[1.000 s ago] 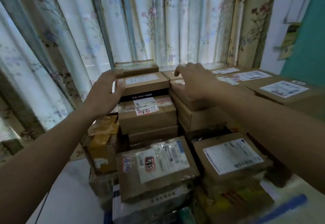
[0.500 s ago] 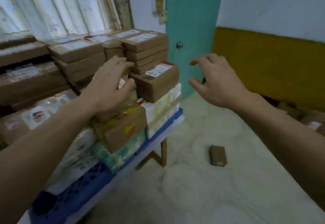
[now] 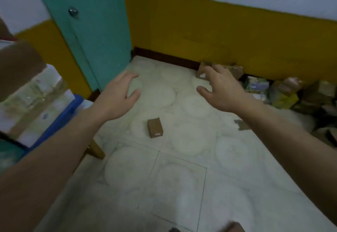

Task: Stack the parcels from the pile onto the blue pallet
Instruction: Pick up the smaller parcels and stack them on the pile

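Parcels [image 3: 284, 93] lie heaped at the far right against the yellow wall; one small box [image 3: 155, 127] sits alone on the floor. Left hand [image 3: 119, 96] and right hand [image 3: 221, 88] hover spread, holding nothing. Blue pallet [image 3: 60, 117] stands left, loaded.

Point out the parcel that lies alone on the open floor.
The small brown box on the tiles between the two forearms. The other loose parcels are heaped against the yellow wall at right.

A brown cardboard parcel [image 3: 155, 128] lies on pale circle-patterned floor tiles [image 3: 182, 177], beside a teal door [image 3: 94, 31] and mustard-yellow wall band [image 3: 218, 36].
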